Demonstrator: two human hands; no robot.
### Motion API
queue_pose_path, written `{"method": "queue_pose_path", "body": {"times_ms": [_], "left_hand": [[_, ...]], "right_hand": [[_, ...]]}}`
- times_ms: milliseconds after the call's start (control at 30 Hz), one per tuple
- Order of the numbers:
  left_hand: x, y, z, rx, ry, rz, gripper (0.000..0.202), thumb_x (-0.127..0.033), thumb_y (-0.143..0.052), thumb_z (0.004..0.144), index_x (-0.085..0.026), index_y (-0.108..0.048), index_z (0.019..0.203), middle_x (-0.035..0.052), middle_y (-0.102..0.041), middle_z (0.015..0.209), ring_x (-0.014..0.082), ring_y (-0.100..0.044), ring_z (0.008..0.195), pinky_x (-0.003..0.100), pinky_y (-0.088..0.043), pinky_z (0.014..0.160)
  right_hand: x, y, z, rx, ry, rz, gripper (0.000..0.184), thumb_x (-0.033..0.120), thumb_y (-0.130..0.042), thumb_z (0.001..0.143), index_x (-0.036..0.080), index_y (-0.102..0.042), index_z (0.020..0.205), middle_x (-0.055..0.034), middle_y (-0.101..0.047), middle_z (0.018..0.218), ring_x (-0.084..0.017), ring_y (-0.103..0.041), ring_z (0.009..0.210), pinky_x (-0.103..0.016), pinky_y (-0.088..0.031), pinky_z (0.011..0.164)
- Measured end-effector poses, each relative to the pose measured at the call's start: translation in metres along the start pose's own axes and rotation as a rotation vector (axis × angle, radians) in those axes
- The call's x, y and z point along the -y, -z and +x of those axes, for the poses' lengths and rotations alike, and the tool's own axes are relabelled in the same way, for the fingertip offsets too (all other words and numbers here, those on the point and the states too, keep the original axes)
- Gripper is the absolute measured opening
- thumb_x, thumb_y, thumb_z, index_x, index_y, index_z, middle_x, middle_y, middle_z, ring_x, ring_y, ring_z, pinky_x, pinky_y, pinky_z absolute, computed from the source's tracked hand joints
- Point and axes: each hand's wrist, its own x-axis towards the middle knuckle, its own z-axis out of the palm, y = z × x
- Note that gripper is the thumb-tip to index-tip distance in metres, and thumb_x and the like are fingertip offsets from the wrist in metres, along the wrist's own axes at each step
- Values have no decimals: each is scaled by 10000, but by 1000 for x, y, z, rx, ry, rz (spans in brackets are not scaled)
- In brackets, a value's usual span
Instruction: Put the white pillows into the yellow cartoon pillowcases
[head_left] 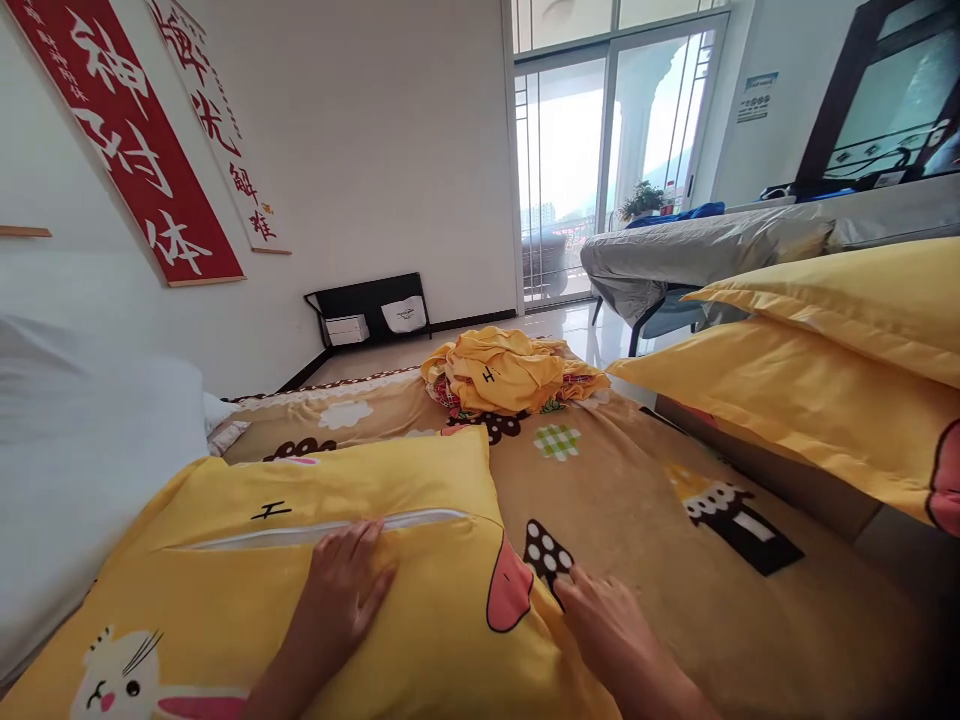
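A yellow pillow (315,600) in a cartoon-print case lies in front of me on a tan patterned blanket (637,500). A white inner pillow shows through the case's open slit (315,532). My left hand (341,590) rests flat on the pillow just below the slit, fingers spread, holding nothing. My right hand (600,615) lies at the pillow's right edge, fingers together and pointing forward, touching the case and the blanket.
A crumpled yellow pillowcase heap (502,372) lies further along the blanket. Two stacked yellow pillows (825,350) are on the right. White bedding (82,450) is at the left. A grey covered table (697,255) stands by glass doors (600,150).
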Motion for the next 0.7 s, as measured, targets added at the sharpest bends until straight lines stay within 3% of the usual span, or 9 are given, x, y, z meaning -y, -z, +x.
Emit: {"method": "queue_pose_path", "body": {"times_ms": [67, 133, 233, 333, 400, 500, 600, 700], "left_hand": [[2, 13, 13, 66, 89, 5, 404, -499, -488, 863, -181, -629, 1069, 129, -654, 1074, 293, -574, 1021, 463, -439, 899], [1, 28, 30, 166, 89, -1, 388, -551, -534, 823, -183, -650, 866, 106, -654, 941, 286, -571, 934, 448, -441, 841], [-4, 50, 47, 303, -50, -74, 317, -454, -510, 870, -198, -637, 732, 69, -638, 866, 244, -555, 906, 403, -413, 838], [-6, 67, 48, 430, -141, -234, 324, -366, -449, 908, -188, -600, 683, 40, -613, 835, 185, -542, 852, 328, -400, 811], [-6, 77, 46, 594, -144, -349, 363, -415, -435, 904, -175, -539, 653, 18, -577, 764, 149, -511, 740, 275, -389, 702], [-12, 87, 45, 862, -216, -477, 425, -523, -439, 870, -173, -476, 632, -12, -505, 663, 119, -430, 623, 248, -320, 585], [-20, 89, 40, 1012, -278, -521, 388, -568, -547, 775, -186, -550, 710, -6, -539, 705, 137, -458, 649, 245, -299, 573], [-6, 87, 27, 1022, -148, -403, 453, -557, -688, 629, -213, -621, 917, 26, -617, 858, 193, -534, 744, 244, -309, 575]], "right_hand": [[28, 22, 34, 72, 168, 28, 195, 144, -499, 823, 228, -668, 777, -76, -651, 804, -181, -591, 705, -291, -410, 619], [60, 35, 65, 104, 356, 156, 183, 217, -555, 857, 227, -644, 1017, -76, -639, 991, -195, -578, 912, -312, -437, 790], [102, 38, 98, 208, 603, 292, 491, 396, -691, 787, 199, -552, 1215, -89, -615, 1135, -215, -546, 1043, -358, -389, 939], [126, 37, 114, 477, 676, 244, 502, 519, -734, 699, 173, -643, 1052, -73, -670, 990, -203, -594, 892, -307, -426, 809], [133, 42, 116, 707, 672, 143, 467, 569, -719, 677, 165, -690, 909, -53, -683, 840, -189, -594, 764, -268, -412, 669], [135, 56, 107, 962, 740, -14, 475, 593, -723, 642, 169, -721, 856, -29, -674, 709, -179, -581, 665, -255, -371, 584], [135, 66, 87, 981, 863, -211, 438, 500, -787, 611, 153, -737, 873, -60, -699, 727, -205, -613, 682, -272, -377, 585], [133, 65, 79, 928, 876, -341, 399, 423, -810, 621, 133, -743, 886, -98, -715, 772, -235, -649, 745, -285, -408, 608]]}}
